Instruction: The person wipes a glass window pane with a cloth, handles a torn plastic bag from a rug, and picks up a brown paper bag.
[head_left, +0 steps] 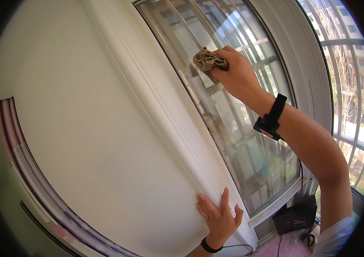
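Note:
My right hand grips a crumpled brown cloth against the upper part of a window pane. Reflections of bars and a building show in the glass, along with some hazy streaks. Lower down, my left hand rests with spread fingers on the white moulded trim between the wall and the window, holding nothing. Black straps circle both wrists, and the right one carries a small black device.
A white window frame stands at the right, with a barred window beyond. Below the sash are a black bag bearing writing and a pink fluffy item. A pale wall and folded curtain fabric fill the left.

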The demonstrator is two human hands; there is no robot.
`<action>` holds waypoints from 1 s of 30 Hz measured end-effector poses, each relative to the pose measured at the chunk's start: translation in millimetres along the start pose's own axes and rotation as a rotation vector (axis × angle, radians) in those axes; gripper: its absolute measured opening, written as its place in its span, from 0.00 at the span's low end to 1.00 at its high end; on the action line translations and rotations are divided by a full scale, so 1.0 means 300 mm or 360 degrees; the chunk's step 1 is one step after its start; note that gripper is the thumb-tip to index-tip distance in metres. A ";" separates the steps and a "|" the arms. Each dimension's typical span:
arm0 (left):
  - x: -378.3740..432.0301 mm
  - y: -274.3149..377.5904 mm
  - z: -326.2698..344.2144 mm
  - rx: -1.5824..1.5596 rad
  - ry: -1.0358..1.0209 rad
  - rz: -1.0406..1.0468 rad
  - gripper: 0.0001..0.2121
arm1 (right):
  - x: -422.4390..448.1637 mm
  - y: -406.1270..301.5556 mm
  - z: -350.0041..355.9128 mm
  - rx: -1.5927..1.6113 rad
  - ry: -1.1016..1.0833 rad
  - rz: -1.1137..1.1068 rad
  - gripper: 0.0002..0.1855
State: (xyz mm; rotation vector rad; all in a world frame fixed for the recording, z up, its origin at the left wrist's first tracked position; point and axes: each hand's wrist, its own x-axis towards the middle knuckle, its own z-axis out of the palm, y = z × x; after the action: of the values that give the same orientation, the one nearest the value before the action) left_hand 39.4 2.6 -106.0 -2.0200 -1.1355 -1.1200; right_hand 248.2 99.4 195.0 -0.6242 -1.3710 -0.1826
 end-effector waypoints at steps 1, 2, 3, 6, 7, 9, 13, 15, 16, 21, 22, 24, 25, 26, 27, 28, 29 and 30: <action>-0.002 0.003 0.002 0.0020 0.0008 0.0003 0.32 | 0.045 -0.005 0.008 -0.0102 0.0037 -0.0008 0.17; -0.004 0.002 -0.002 0.0053 0.0011 0.0000 0.31 | 0.088 -0.009 0.015 -0.0119 0.0073 -0.0067 0.18; -0.003 -0.001 -0.011 0.0097 0.0020 -0.0022 0.31 | 0.138 -0.031 0.035 -0.0122 0.0095 -0.0120 0.18; 0.004 0.007 -0.011 0.0101 0.0059 -0.0012 0.31 | 0.288 -0.068 0.085 -0.0200 0.0225 -0.0370 0.16; -0.001 0.006 -0.013 0.0092 0.0077 -0.0010 0.31 | 0.334 -0.095 0.097 -0.0247 0.0136 -0.0333 0.17; 0.025 0.020 0.026 0.0012 0.0138 0.0028 0.32 | 0.445 -0.140 0.087 -0.0414 -0.0017 -0.0278 0.19; 0.030 0.006 0.000 -0.0023 0.0134 0.0058 0.32 | 0.585 -0.176 0.168 -0.0439 0.0092 -0.0481 0.17; 0.021 -0.007 -0.025 0.0023 0.0140 0.0065 0.32 | 0.630 -0.226 0.200 -0.0484 0.0044 -0.0443 0.17; 0.020 -0.010 -0.030 0.0034 0.0140 0.0076 0.32 | 0.652 -0.241 0.217 -0.0485 0.0147 -0.0608 0.17; 0.016 -0.003 -0.024 0.0009 0.0146 0.0063 0.31 | 0.756 -0.281 0.257 -0.0562 0.0213 -0.0781 0.16; 0.014 -0.002 -0.022 0.0002 0.0135 0.0058 0.31 | 0.758 -0.264 0.266 -0.0564 0.0216 -0.0813 0.16; 0.014 -0.011 -0.022 0.0028 0.0123 0.0048 0.30 | 0.756 -0.238 0.271 -0.0579 0.0128 -0.0747 0.18; 0.011 -0.011 -0.021 0.0031 0.0103 0.0041 0.30 | 0.711 -0.263 0.252 -0.0555 -0.0003 -0.0685 0.15; 0.001 -0.023 -0.029 0.0093 0.0089 0.0018 0.30 | 0.631 -0.310 0.231 -0.0503 -0.0132 -0.0602 0.12; 0.013 -0.005 -0.013 0.0040 0.0119 0.0034 0.30 | 0.589 -0.344 0.174 -0.0574 -0.0254 -0.0549 0.10; 0.021 0.012 0.006 -0.0017 0.0145 0.0045 0.30 | 0.604 -0.288 0.150 -0.0487 -0.0275 -0.0703 0.10; 0.025 0.030 0.028 -0.0103 0.0128 0.0078 0.30 | 0.557 -0.286 0.115 -0.0606 -0.0287 -0.0611 0.10; 0.013 -0.001 0.018 -0.0028 0.0076 0.0064 0.29 | 0.471 -0.293 0.142 -0.0554 -0.0290 -0.0503 0.09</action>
State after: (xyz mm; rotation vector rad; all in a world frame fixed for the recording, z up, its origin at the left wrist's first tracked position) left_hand 42.5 8.4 -105.4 -2.0099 -1.0599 -1.1558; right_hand 200.3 81.4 358.9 -0.7214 -1.6267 -0.6422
